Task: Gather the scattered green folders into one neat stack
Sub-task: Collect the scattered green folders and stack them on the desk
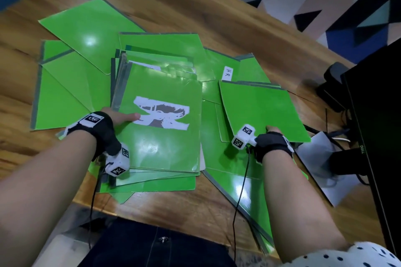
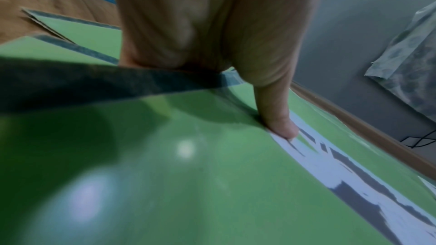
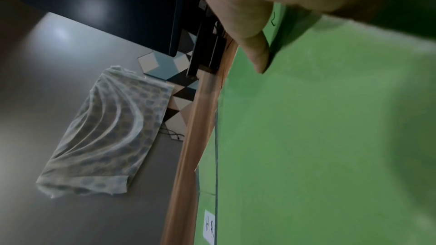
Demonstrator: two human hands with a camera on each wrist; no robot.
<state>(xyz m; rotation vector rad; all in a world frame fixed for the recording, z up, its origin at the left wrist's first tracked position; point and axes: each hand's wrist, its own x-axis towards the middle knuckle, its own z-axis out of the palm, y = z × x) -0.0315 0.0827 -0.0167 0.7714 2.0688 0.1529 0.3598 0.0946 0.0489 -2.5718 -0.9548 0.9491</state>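
Note:
Several green folders lie fanned over the wooden table. In the middle is a rough stack; its top folder carries a torn white label. My left hand grips the stack's left spine edge, thumb pressed on top and fingers hidden beneath. My right hand pinches the near edge of a single green folder to the right, held tilted above the others, with the thumb on its face. A folder labelled "HR" lies behind it.
A black monitor stands at the table's right edge, with its stand, cables and a grey sheet beside it. A dark box sits at the far right. More folders spread left and toward the near edge.

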